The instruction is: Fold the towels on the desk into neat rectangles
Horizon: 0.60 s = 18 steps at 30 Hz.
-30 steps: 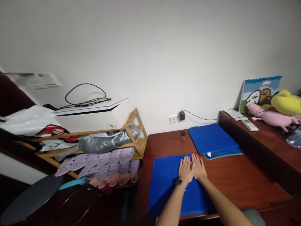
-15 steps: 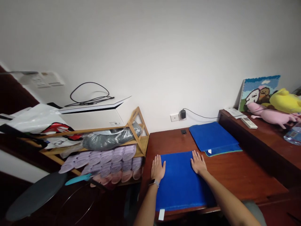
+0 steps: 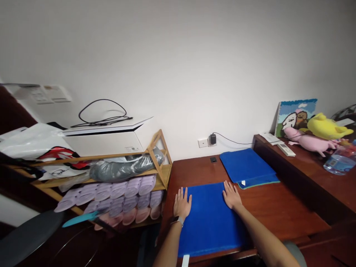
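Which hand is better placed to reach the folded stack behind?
Right. The right hand lies flat on the towel's far right corner, just short of the folded stack; the left hand is at the opposite edge.

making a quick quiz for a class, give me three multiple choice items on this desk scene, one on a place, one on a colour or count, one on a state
1. Where does the left hand rest?
A. on the near blue towel's left edge
B. on the shoe rack
C. on the remote

2. How many blue towels lie on the desk?
A. one
B. two
C. four

3. How are the hands held?
A. fists
B. flat, palms down
C. pinching a corner

Answers:
1 A, its fingers lie along the left edge.
2 B, a second folded towel sits farther back.
3 B, the right hand and left both lie spread on the cloth.
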Tool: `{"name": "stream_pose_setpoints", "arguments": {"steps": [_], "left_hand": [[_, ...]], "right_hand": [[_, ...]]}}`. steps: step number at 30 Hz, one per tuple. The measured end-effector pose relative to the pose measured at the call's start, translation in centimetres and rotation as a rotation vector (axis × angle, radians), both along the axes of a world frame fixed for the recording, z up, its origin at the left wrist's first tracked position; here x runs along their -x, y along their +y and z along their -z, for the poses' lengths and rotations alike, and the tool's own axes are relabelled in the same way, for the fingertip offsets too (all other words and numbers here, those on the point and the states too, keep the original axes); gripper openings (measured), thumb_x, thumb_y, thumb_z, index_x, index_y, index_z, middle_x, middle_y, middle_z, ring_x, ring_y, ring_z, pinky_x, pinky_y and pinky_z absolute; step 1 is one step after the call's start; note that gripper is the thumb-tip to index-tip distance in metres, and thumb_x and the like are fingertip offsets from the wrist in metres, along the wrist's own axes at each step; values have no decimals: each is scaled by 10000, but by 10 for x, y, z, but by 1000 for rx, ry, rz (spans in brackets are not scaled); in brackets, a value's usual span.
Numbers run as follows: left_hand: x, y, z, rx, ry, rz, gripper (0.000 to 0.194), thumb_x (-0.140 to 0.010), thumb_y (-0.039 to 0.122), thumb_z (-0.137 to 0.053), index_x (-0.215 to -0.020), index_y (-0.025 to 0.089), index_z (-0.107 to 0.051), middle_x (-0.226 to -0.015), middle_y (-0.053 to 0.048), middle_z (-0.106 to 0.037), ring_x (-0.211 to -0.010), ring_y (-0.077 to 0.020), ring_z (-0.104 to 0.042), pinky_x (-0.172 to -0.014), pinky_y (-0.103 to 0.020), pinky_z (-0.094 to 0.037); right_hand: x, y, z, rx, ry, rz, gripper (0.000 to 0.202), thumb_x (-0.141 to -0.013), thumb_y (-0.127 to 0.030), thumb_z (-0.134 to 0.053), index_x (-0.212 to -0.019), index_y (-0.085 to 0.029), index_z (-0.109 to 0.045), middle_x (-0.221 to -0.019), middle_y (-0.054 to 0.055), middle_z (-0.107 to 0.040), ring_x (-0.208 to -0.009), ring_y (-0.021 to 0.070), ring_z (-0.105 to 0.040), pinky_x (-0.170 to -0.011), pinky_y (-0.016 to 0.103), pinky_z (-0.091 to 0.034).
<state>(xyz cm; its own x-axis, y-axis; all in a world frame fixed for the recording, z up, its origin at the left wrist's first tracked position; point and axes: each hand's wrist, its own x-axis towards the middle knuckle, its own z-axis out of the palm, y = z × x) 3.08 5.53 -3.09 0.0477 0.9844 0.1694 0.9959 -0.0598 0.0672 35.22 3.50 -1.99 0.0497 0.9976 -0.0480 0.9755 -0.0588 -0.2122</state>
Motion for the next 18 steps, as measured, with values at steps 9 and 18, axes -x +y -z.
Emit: {"name": "stream_pose_setpoints", "arguments": {"steps": [9,18], "left_hand": [[-20,4,-10,-52,60,91,613,-1061,386,-258,-1622,175,-386,-1672,-116,-406,-1569,-285,-329,-1290,-524,-239],[-193,2,-5,49,-152,461,619,-1094,471,-171,-1654,243,-301,-1707,-58,-345,-1597,-230,-254,-1307,-494,-230]], "right_hand": [[-2,9,2,-26,22,4,670,-1054,-428,-193,-1680,-187,-183,-1740,27,-205,-1619,238,-142,-1313,487,-99],[-4,7,6,24,13,-18,661,-1040,-358,-204,-1680,-194,-163,-1753,-6,-135,-1629,220,-63,-1310,476,-35]]}}
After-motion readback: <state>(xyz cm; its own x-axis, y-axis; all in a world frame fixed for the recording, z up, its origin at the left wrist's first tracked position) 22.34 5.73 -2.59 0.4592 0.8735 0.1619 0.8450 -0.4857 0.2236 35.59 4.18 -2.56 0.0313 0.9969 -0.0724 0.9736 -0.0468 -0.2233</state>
